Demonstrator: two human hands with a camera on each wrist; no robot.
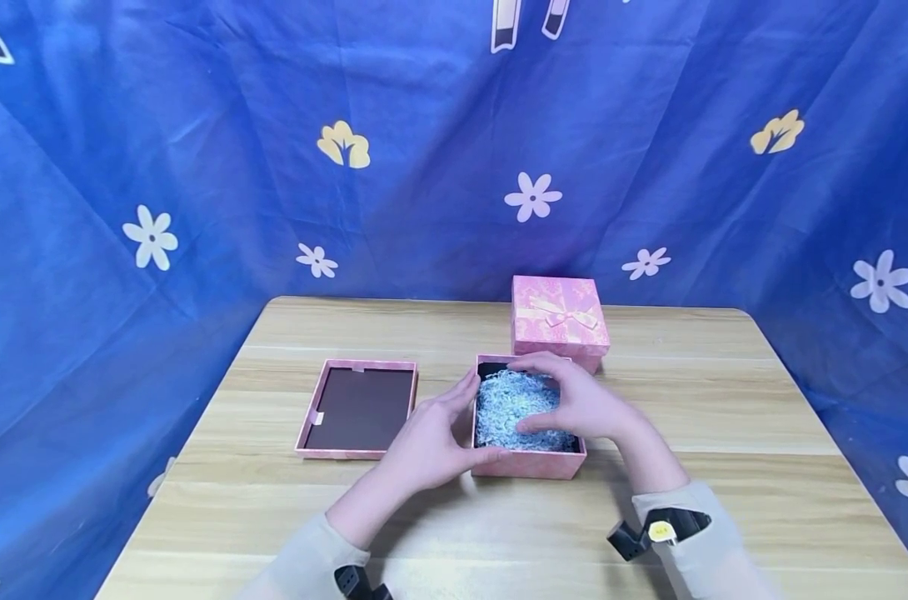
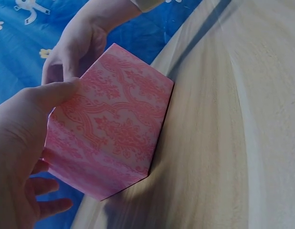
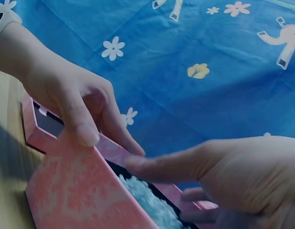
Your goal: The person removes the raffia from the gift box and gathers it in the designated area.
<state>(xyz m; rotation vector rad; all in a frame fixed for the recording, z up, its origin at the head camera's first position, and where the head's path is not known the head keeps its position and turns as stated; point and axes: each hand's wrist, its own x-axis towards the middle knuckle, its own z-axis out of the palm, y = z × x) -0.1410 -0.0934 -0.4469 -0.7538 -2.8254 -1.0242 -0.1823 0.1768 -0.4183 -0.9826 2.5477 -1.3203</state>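
A pink patterned gift box (image 1: 529, 466) stands uncovered on the table, filled with light blue shredded paper (image 1: 502, 412). My left hand (image 1: 433, 442) holds its near left corner, thumb at the front rim and fingers along the left side. In the left wrist view that thumb lies on the upper edge of the box (image 2: 116, 107), with the lower fingers spread beside the wall. Over the shredded paper (image 3: 150, 200), my right hand (image 1: 577, 404) has thumb and fingers spread apart, its fingertips at the fill and the far rim.
To the left lies an upturned pink lid (image 1: 360, 408) with a dark inside. Behind the uncovered box stands a second pink box (image 1: 559, 321), closed and topped with a ribbon bow. A blue patterned cloth (image 1: 424, 167) hangs behind the wooden table (image 1: 724, 400).
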